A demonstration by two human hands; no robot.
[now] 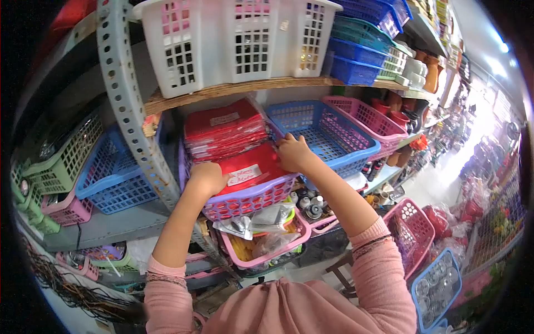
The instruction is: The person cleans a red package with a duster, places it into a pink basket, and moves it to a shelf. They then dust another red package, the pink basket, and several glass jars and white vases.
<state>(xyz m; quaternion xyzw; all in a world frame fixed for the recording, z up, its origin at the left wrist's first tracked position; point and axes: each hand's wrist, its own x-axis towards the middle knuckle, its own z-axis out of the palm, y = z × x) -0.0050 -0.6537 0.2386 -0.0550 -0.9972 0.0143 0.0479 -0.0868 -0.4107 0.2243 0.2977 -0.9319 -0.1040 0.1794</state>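
Note:
A purple and pink basket (253,197) sits on the shelf, holding a stack of red plastic-wrapped packets (223,129). Toward its front lies a red packet with a white handwritten label (245,174). My left hand (208,179) is at the left side of this packet, fingers curled at its edge. My right hand (293,153) is at the packet's right side by the basket rim, fingers bent down onto it. The undersides of both hands' fingertips are hidden. Just right of my right hand stands a blue basket (328,136).
Above is a wooden shelf board (233,89) bearing a white basket (214,44). A perforated metal post (130,106) rises at left. Below are a pink basket (267,256) with packets and small bottles (314,207). A pink basket (409,234) stands lower right.

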